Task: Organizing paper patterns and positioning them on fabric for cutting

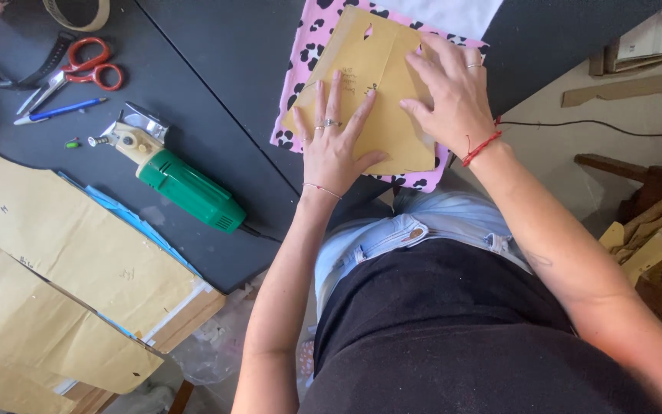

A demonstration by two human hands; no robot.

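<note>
both the left hand [333, 146] and right hand [450, 96] press flat, fingers spread, on the paper pattern [369, 73], gripping nothing.

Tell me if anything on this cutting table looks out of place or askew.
Nothing is spilled or damaged. The pink spotted fabric overhangs the black table edge, and both hands press the brown paper pattern flat on it.

- A dark grey work table [216, 61] fills the upper left, its edge running diagonally down the view.
- To the right lies a pale beige floor [553, 153], brightly lit by soft, even light.
- A thin black cable [599, 123] trails across that floor.
- Wooden pieces and cardboard scraps [653, 238] pile up at the right edge.
- More flat cardboard strips [630, 84] lie near the top right corner.
</note>
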